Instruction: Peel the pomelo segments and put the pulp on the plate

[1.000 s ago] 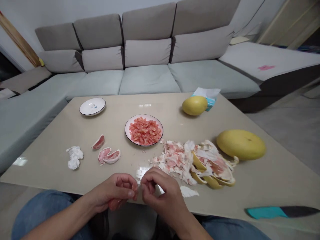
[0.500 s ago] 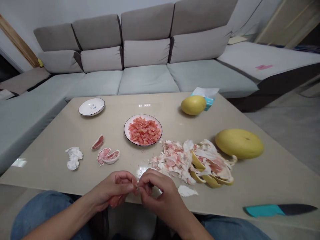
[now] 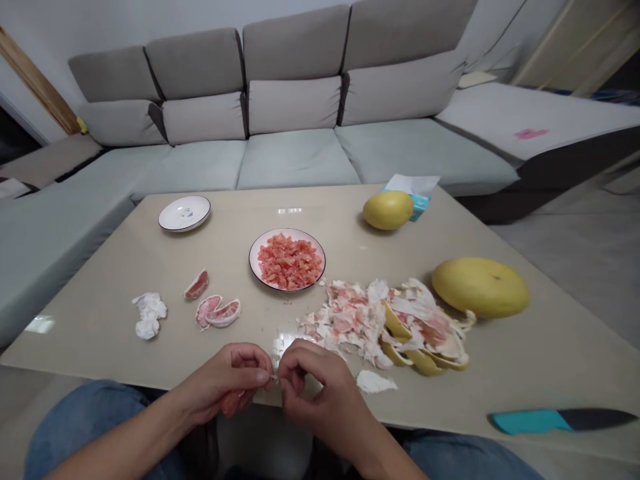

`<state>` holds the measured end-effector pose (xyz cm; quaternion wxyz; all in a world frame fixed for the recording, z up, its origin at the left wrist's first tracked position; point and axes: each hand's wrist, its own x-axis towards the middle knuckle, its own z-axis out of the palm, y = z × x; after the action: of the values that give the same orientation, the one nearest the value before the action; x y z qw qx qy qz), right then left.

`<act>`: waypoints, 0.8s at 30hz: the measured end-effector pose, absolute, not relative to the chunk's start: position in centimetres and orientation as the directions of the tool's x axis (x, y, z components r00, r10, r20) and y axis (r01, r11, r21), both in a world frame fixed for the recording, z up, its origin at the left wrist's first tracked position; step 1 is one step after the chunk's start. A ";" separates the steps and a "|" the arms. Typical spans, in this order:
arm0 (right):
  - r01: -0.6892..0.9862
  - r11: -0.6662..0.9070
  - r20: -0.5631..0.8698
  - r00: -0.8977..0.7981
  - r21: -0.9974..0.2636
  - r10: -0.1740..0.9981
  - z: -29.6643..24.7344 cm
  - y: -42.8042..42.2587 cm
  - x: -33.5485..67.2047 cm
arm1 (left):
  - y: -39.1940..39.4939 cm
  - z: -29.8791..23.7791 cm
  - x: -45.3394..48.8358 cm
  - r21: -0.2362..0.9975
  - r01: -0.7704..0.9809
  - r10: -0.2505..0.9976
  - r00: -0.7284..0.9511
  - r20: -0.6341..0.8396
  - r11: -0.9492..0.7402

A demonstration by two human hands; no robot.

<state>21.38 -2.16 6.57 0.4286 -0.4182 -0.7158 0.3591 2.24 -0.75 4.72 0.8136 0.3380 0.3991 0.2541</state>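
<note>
My left hand [image 3: 227,385] is curled round a pink pomelo segment [image 3: 233,402] at the near table edge; only a sliver of the fruit shows under the fingers. My right hand [image 3: 315,393] meets it fingertip to fingertip, pinching a thin bit of white membrane between thumb and forefinger. Just beyond the hands lies a heap of torn peel and pith [image 3: 385,323]. A white plate of peeled pink flesh [image 3: 287,259] stands at mid-table. Unpeeled segments [image 3: 217,311] lie to the left, one more segment [image 3: 197,285] behind them.
A large pomelo [image 3: 480,287] sits right, a smaller one [image 3: 388,209] beside a tissue pack [image 3: 415,190] at the back. An empty plate [image 3: 185,213] is back left, crumpled tissue [image 3: 147,315] near left. A teal-handled knife [image 3: 560,419] lies at the near right. A grey sofa [image 3: 295,133] wraps round.
The hands have stayed together at the table edge, only shifting slightly as the fingertips work at the membrane. Everything on the table is unmoved.
</note>
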 end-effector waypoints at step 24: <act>0.586 0.133 0.123 -0.058 -0.799 0.991 7.0 1.4 31.9 | -0.3 5.3 2.4 0.765 0.052 0.665 0.459 -0.589 0.642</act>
<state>31.90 1.43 6.99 0.3488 -0.5909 -0.6670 0.2901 2.39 -0.33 5.35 0.7684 0.3730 0.4803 0.1995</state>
